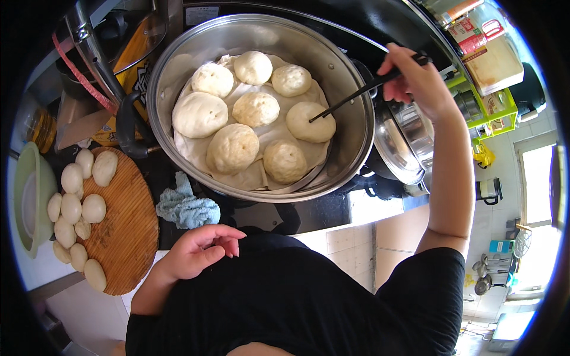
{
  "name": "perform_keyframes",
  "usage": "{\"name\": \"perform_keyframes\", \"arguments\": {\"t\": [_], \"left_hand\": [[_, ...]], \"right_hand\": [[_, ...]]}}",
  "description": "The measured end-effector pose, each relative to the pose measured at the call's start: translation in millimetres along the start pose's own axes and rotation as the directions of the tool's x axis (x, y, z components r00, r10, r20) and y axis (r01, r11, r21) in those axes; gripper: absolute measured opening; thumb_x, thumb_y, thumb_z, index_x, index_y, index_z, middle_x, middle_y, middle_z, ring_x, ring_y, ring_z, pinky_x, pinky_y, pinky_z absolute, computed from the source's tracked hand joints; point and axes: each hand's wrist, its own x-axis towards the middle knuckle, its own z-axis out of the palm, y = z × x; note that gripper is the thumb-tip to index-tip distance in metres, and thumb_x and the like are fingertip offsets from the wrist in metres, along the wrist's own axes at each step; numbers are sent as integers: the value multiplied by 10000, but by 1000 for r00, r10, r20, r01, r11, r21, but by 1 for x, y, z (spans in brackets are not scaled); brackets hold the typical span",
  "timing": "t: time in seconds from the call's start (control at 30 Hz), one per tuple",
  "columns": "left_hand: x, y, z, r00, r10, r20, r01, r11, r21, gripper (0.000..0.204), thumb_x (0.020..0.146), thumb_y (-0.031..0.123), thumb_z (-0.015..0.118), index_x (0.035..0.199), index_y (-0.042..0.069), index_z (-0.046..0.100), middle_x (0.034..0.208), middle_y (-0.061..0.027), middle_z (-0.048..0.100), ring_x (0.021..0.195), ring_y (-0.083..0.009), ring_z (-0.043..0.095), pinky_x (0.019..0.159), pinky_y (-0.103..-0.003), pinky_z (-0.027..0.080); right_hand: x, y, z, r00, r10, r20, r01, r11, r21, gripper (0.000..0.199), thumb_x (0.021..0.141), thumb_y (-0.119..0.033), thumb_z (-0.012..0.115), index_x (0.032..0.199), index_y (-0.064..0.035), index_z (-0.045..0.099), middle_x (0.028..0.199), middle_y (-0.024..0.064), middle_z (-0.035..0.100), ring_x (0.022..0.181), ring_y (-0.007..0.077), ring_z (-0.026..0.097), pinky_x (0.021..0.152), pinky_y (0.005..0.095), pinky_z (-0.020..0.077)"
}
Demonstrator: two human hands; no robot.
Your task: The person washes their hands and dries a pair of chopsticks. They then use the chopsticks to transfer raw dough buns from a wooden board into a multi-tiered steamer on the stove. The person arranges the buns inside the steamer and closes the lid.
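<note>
In a large steel steamer pot, several pale steamed buns rest on a white cloth. My right hand, reaching over the pot's right side, is closed around black chopsticks. Their tips touch the top of the rightmost bun, where a small dark spot shows; I cannot tell whether they pierce it. The large bun at the front has a wrinkled surface. My left hand is held before my body, below a crumpled blue cloth. Its fingers are loosely bent, thumb apart, holding nothing.
On the left, a round wooden board carries several small pale dough pieces, beside a light green basin. A black pot handle juts out leftward. Shiny steel cookware stands right of the pot, near a green rack.
</note>
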Motion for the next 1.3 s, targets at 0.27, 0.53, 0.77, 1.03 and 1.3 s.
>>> {"name": "perform_keyframes", "arguments": {"t": [0.27,0.53,0.77,1.03,1.3], "left_hand": [[-5,1,-2,1000,6,-21,-5,999,33,360,900,189,489,1188,-22,450,932,-72,547,852,-118,511,780,-251,423],[2,1,-2,1000,-2,20,2,1000,-1,359,902,178,482,1193,-29,442,938,-80,545,850,-116,507,783,-245,418],[-1,2,0,1000,14,6,-14,1000,2,340,901,160,479,1187,-21,447,928,-73,542,852,-114,505,776,-239,414],[3,1,3,1000,-10,26,9,1000,23,320,903,150,476,1182,-5,457,910,-58,536,853,-115,506,763,-239,417],[1,-3,6,1000,-10,19,9,1000,26,323,900,159,486,1177,-5,461,905,-60,536,840,-117,510,753,-240,421]], "right_hand": [[-18,-24,-22,951,0,-308,-49,987,-151,422,865,-471,422,775,-97,593,519,33,547,449,65,471,442,177,339],[-62,2,-32,758,-352,-549,412,911,-15,253,893,-230,396,846,-38,553,603,54,531,509,83,482,461,188,338],[-91,60,4,738,-408,-538,404,905,-133,276,936,-177,341,883,-5,550,654,46,495,565,108,490,518,220,390],[-113,79,36,634,-436,-639,686,699,203,319,935,-221,352,898,6,573,681,76,575,547,91,486,530,211,384],[-116,59,19,794,-194,-576,444,833,330,399,958,-290,283,801,-7,518,621,56,465,494,106,385,512,212,313]]}}
